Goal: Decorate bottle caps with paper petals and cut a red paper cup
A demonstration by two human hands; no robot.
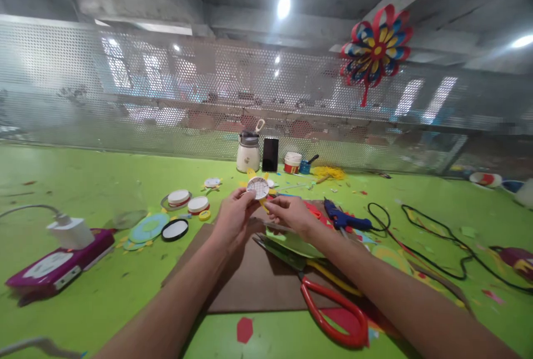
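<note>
My left hand [235,212] is closed on a small round white disc [258,187] with printed marks and yellow petal-like strips at its rim. The disc is held up facing me above a brown board [245,287]. My right hand [291,212] pinches close to the disc's lower edge, where a yellow strip [264,202] shows; its fingertips partly hide what they grip. Beneath my right forearm lie red-handled scissors [333,314] and a yellow-handled tool [333,277], among paper pieces. A blue glue gun [347,217] rests to the right of my right hand.
Left are a purple power strip [62,264] with a white plug [71,232], jar lids [178,198] and a black ring-edged disc [175,229]. A bottle [248,152], phone [270,155] and paint pots [292,162] stand behind. Black cable [441,237] loops right; a paper flower [377,51] hangs above.
</note>
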